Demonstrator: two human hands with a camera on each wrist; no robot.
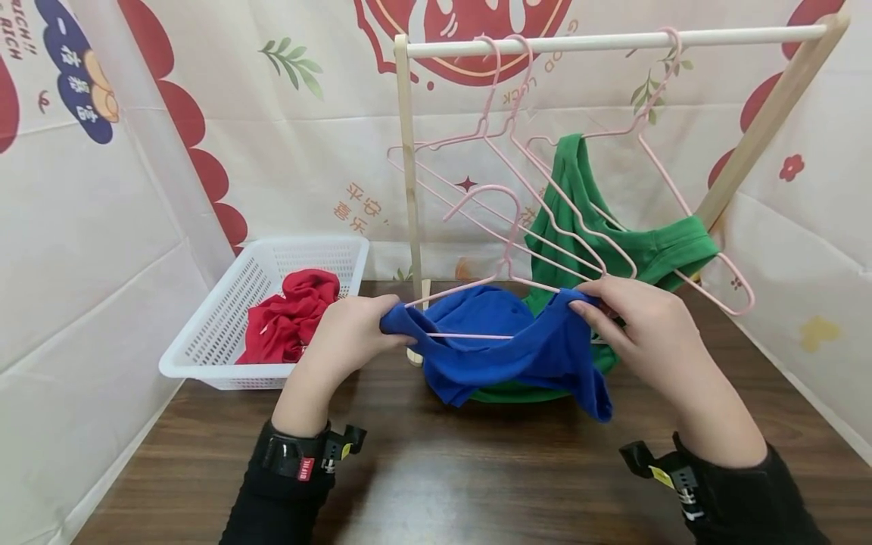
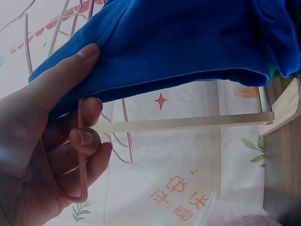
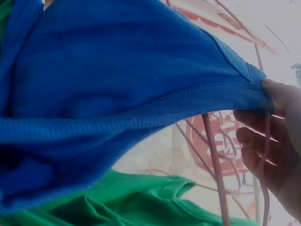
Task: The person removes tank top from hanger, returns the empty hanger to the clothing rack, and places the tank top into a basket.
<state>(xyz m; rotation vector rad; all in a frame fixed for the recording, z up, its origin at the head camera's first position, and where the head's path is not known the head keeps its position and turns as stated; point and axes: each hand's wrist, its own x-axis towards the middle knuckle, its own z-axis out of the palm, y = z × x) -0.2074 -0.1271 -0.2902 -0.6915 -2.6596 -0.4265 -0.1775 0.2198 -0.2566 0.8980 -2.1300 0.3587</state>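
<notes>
I have the left hand [image 1: 347, 333] pinching one shoulder of a blue garment [image 1: 504, 363] under its thumb, the other fingers curled around the rounded end of a pink hanger [image 2: 83, 176], which shows in the palm on my left wrist feed. The right hand [image 1: 640, 325] pinches the opposite shoulder between thumb and forefinger; a pink bar passes its remaining fingers, and I cannot tell from here which hanger it belongs to. The blue garment is stretched between the two hands, held over the middle of the desk [image 1: 422, 469], with the hanger's lower bar visible through the neck opening and its hook standing up above the cloth.

Just behind, I see a green garment [image 1: 654, 253] hanging from the rack's white rail [image 1: 599, 40] on another hanger, toward the desk's right edge, its lower part reaching down behind the blue one. Two more pink hangers [image 1: 489, 98] hang near the rail's left end. Farther out, at the desk's back left corner, I have a white basket [image 1: 225, 375] with a crumpled red cloth [image 1: 293, 310] in it. A printed curtain [image 1: 306, 151] rises beyond the back edge.
</notes>
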